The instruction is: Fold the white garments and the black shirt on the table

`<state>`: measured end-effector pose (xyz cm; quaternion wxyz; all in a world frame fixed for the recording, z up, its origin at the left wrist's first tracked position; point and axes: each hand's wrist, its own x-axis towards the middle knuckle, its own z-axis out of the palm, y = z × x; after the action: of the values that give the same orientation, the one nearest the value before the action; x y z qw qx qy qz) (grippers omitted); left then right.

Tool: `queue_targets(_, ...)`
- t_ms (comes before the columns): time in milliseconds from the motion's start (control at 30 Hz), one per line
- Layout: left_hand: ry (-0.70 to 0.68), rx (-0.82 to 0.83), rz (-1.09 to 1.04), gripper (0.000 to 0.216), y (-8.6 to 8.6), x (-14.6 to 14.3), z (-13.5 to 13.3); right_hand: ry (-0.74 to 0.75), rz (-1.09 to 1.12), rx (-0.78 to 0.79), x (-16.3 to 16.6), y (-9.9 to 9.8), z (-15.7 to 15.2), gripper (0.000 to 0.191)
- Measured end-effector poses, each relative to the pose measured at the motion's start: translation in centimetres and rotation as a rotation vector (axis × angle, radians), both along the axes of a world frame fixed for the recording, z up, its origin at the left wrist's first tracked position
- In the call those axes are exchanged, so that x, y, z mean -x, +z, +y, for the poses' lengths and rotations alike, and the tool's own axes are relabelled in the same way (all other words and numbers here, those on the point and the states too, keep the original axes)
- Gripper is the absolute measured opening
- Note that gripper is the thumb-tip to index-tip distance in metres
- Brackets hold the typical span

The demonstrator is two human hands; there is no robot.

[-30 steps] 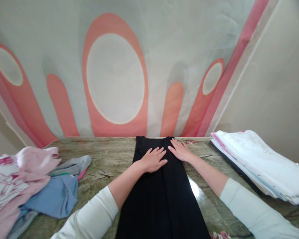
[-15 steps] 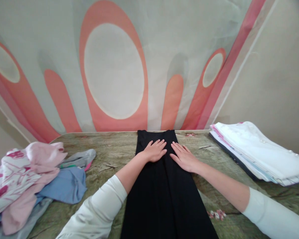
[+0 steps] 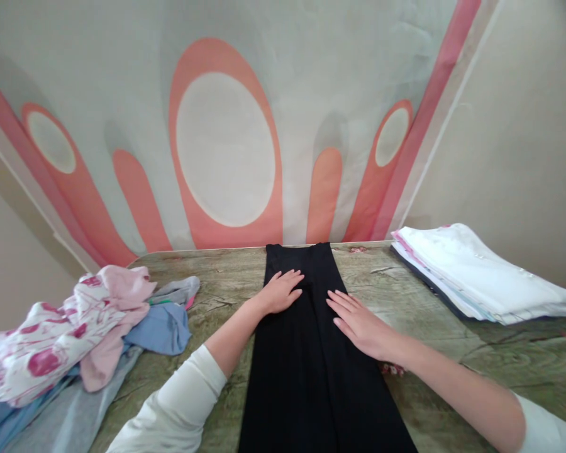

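A long black garment (image 3: 311, 365) lies flat down the middle of the green marbled table (image 3: 226, 296), reaching from the far edge toward me. My left hand (image 3: 279, 292) rests palm down on its upper left part, fingers stretched out. Flat on the garment a little nearer to me lies my right hand (image 3: 361, 322), fingers spread and pointing up and left. Neither hand holds anything. Both arms wear white sleeves.
A loose heap of clothes (image 3: 75, 327), pink, white with red print, blue and grey, lies on the table's left side. A stack of folded white clothes (image 3: 476, 277) sits at the right. A wall hanging (image 3: 226, 151) with orange ovals rises just behind the table's far edge.
My right hand has slid down the black garment toward me. My left hand has stayed near the top and shifted slightly left. The camera view has turned a little to the left.
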<state>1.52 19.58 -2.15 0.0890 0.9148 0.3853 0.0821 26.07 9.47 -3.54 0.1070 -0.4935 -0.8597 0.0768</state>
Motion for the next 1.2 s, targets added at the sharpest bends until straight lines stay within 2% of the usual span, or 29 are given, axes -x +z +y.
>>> queue_targets(100, 0.015, -0.047, 0.009, 0.051, -0.3, 0.5, -1.8, 0.031, 0.022, 0.026, 0.7, 0.4, -1.2, 0.055)
queue_targets(200, 0.078, -0.108, 0.008, 0.048, -0.7, 0.0, -2.4, -0.018, 0.009, 0.022, 1.0, 0.1, -0.4, 0.063)
queue_targets(533, 0.121, -0.045, 0.037, 0.045, -0.4, -1.9, 1.1, -0.039, -0.037, 0.045, -0.6, -0.2, 3.2, 0.061)
queue_targets(700, 0.080, -0.026, -0.069, 0.046, -0.8, -1.8, 1.6, -0.022, 0.041, 0.048, -1.9, -0.6, 4.8, 0.058)
queue_targets(733, 0.119, -0.041, -0.115, 0.043, -1.0, -1.5, 1.7, -0.004, 0.078, 0.046, -2.4, -0.6, 5.2, 0.057)
queue_targets(800, 0.296, -0.100, -0.235, 0.037, -1.5, -0.8, 2.4, 0.021, 0.165, 0.039, -3.2, -0.4, 6.3, 0.049)
queue_targets(833, 0.418, -0.130, -0.306, 0.034, -1.7, -0.2, 2.9, 0.005, 0.214, 0.037, -3.6, -0.3, 7.0, 0.043)
queue_targets(900, 0.640, -0.151, -0.429, 0.037, -1.9, 1.1, 4.2, -0.125, 0.305, 0.046, -4.1, 0.0, 8.7, 0.032)
queue_targets(967, 0.749, -0.106, -0.492, 0.052, -1.8, 2.3, 5.6, -0.309, 0.355, 0.064, -4.1, 0.1, 10.6, 0.030)
queue_targets(1033, 0.761, -0.039, -0.500, 0.062, -1.5, 3.2, 6.8, -0.429, 0.360, 0.079, -3.5, 0.0, 12.5, 0.037)
queue_targets(1133, 0.684, 0.035, -0.481, 0.066, -1.1, 3.4, 8.3, -0.458, 0.329, 0.077, -2.0, -0.3, 15.0, 0.047)
queue_targets(1200, 0.616, 0.062, -0.461, 0.059, -1.0, 3.0, 9.3, -0.461, 0.304, 0.064, -1.3, -0.5, 16.3, 0.048)
